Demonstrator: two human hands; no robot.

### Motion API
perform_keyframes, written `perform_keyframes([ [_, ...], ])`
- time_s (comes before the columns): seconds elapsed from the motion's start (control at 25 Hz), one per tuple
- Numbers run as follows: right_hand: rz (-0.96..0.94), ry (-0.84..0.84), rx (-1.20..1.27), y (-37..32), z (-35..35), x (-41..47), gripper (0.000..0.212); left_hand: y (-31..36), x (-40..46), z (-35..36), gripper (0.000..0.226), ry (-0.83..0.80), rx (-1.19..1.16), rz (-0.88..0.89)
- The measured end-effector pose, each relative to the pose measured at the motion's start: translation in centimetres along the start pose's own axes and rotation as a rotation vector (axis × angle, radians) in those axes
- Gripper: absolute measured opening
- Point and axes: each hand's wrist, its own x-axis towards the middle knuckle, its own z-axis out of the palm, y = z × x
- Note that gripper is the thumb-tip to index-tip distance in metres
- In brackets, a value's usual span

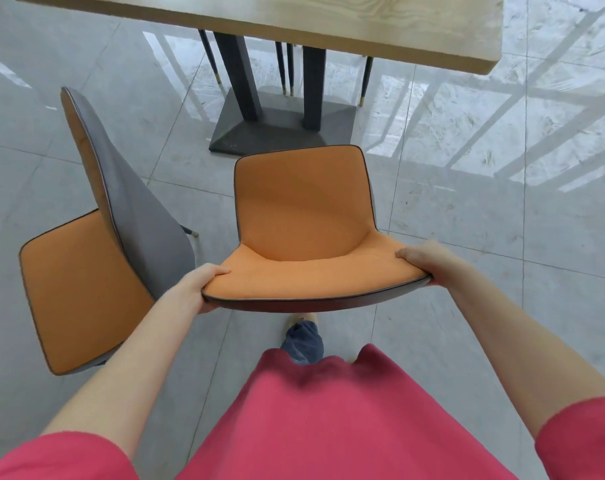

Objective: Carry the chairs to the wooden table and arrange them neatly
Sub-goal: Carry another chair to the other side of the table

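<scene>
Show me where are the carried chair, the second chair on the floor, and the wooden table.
carried chair (304, 216), head view, orange backrest
second chair (83, 292), head view, orange seat
wooden table (328, 19), head view, bare top

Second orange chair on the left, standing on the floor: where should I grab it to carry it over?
Grip the seat by its two side edges, coming from its open front, as both hands hold the carried chair now. The tall grey back blocks the other side.
</scene>
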Motion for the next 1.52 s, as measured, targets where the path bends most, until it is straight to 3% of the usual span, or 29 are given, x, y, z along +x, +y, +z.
perform_keyframes([
  [0.16, 0.063, -0.117, 0.15, 1.3, 2.0, -0.9, 0.024, 2.1, 0.9, -2.4, 0.027, -0.025, 0.13, -0.022],
  [0.36, 0.201, -0.307, 0.438, 1.5, 1.8, -0.4, 0.036, 1.8, 1.5, -3.1, 0.03, -0.093, 0.031, -0.044],
  [0.52, 0.225, -0.272, 0.498, 1.2, 2.0, -0.5, 0.026, 2.0, 2.1, -3.7, 0.02, -0.135, -0.028, -0.053],
  [0.72, 0.214, -0.25, 0.623, 1.2, 3.1, -0.6, 0.023, 3.4, 2.4, -3.5, 0.019, -0.012, -0.012, -0.066],
  [1.0, 0.179, -0.171, 0.755, -0.3, 2.7, 1.0, 0.04, 7.7, 3.5, -1.8, 0.018, 0.026, -0.071, -0.038],
  [1.52, 0.161, -0.133, 0.779, -11.3, -3.9, 8.5, 0.043, 21.0, 4.9, 4.8, 0.022, 0.072, -0.096, -0.077],
])
